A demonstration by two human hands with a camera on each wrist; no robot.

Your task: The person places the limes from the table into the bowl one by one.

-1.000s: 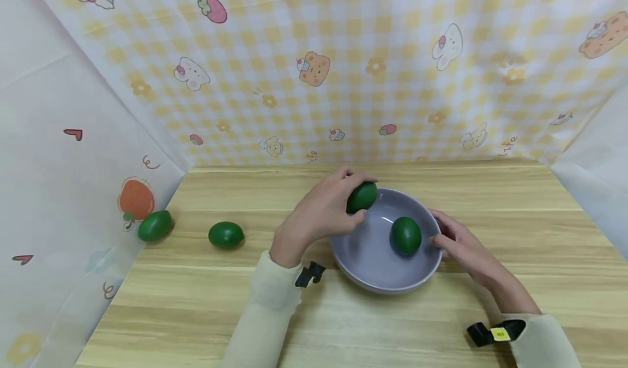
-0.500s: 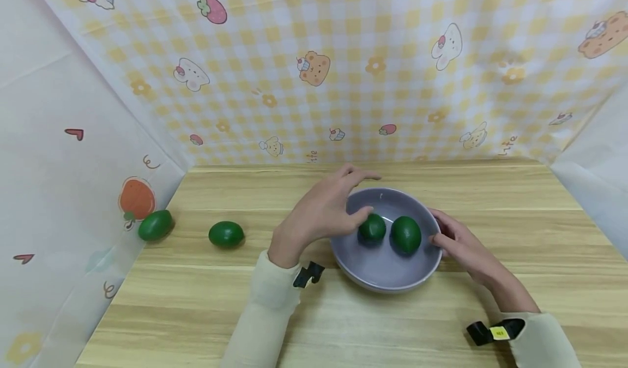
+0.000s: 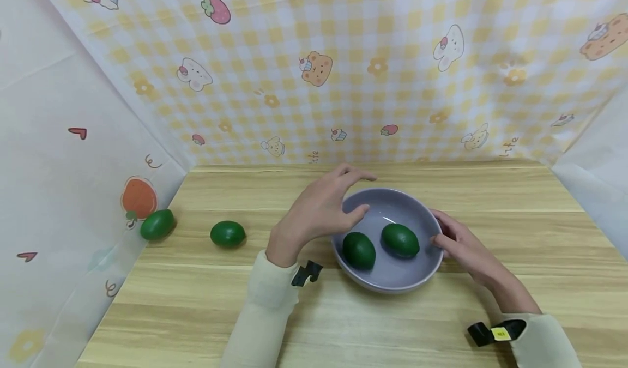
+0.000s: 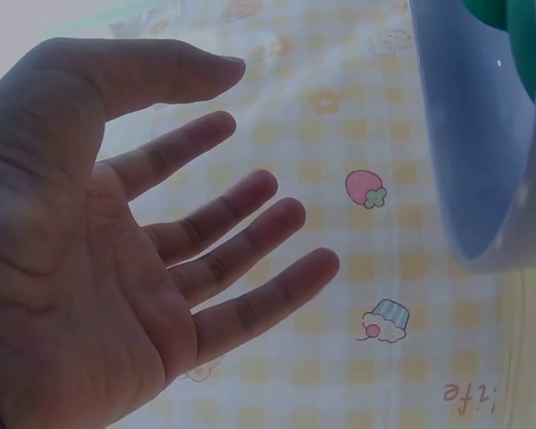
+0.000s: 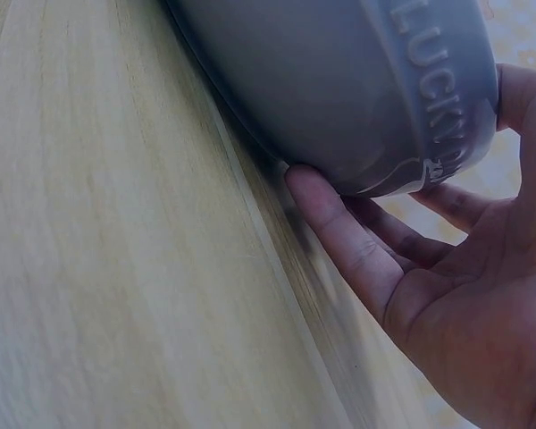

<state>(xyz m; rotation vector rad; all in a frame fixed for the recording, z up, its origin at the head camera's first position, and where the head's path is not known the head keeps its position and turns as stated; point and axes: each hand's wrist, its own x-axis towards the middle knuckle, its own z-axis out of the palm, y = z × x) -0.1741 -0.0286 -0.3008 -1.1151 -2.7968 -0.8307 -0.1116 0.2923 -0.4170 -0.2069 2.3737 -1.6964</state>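
Inside the grey bowl [image 3: 432, 231], steadied by the right hand [image 3: 461, 245], two green fruits [image 3: 358, 250] are seen, the left hand [image 3: 319, 215] spread empty above; two others [image 3: 228, 234] are left on the surface [image 3: 343, 324].

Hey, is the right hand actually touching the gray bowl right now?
Touching. In the right wrist view, the fingers of the right hand press against the outer wall of the gray bowl, just under its rim, with no gap between them.
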